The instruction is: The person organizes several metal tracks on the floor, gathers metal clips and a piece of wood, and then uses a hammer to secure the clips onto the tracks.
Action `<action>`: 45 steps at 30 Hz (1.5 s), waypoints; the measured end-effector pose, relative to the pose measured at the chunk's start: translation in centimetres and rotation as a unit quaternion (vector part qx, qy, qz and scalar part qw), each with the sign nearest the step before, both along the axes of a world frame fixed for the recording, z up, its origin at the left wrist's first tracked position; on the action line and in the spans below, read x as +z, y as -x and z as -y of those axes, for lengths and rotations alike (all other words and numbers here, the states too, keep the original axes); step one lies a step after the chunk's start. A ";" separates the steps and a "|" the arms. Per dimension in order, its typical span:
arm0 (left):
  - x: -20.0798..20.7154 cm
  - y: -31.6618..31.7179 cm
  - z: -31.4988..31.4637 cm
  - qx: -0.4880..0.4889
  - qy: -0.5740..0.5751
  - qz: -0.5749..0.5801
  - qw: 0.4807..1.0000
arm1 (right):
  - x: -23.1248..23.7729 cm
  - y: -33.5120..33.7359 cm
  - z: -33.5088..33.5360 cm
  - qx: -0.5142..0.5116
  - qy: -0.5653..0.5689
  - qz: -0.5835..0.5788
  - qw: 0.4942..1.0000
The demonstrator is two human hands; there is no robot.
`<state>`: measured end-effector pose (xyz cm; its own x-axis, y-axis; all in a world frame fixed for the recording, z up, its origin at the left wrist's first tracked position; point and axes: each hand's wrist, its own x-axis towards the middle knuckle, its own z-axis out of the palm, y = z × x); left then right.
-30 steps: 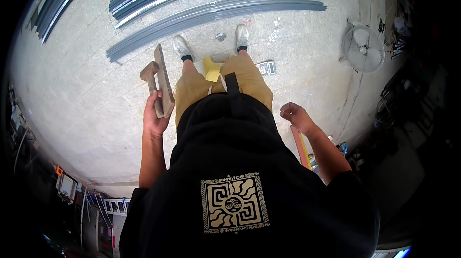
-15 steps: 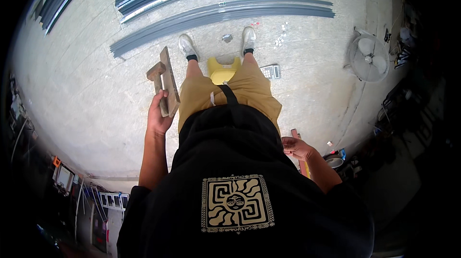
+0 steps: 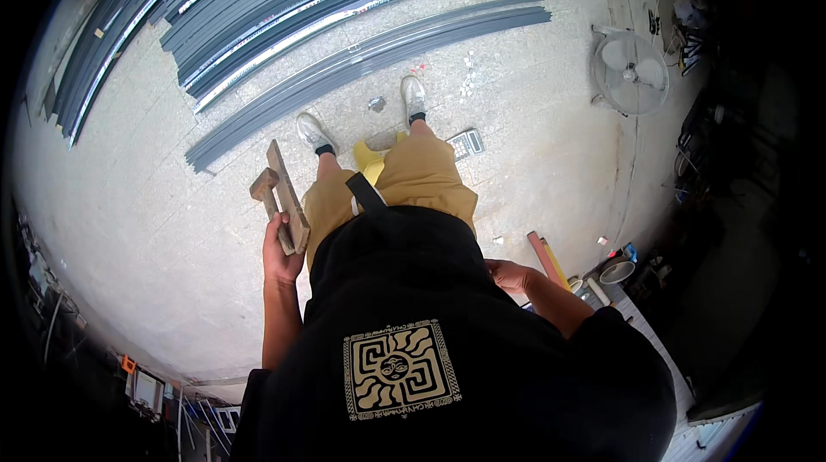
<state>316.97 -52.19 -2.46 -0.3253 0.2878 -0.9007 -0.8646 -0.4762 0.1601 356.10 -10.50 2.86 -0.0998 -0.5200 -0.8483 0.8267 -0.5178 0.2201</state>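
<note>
At my left side, my left hand (image 3: pixel 282 257) is closed around the handle of a wooden mallet (image 3: pixel 265 185). A flat, dark-edged wooden board (image 3: pixel 288 191) lies alongside the mallet in the same grip. Both point away from me, above the floor and beside my left leg. Against my right hip, my right hand (image 3: pixel 509 275) has its fingers curled in. The edge of my black shirt (image 3: pixel 404 273) partly covers those fingertips, so whatever they hold cannot be made out.
Long grey bars (image 3: pixel 361 58) lie bundled beyond my feet, with larger stacks behind. A yellow stool (image 3: pixel 370 161) stands between my legs, a calculator (image 3: pixel 467 144) near my right foot. A fan (image 3: pixel 631 73) stands far right; red and yellow bars (image 3: pixel 548 260) lie near my right arm.
My view has turned, and the floor objects have shifted leftward in it. The mallet and board stay in my left hand. My right hand has drawn in closer against my hip.
</note>
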 end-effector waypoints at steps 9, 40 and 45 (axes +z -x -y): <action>0.4 1.9 -1.7 -0.023 -0.005 -0.030 0.999 | 0.2 -3.5 1.8 0.033 0.083 -0.121 0.989; -11.4 -2.2 -3.3 -0.047 0.101 0.008 0.994 | -17.6 21.4 17.3 0.289 0.207 -0.628 0.692; -13.5 -0.2 -5.1 -0.081 0.121 -0.009 0.989 | -19.3 26.9 15.2 0.351 0.230 -0.667 0.616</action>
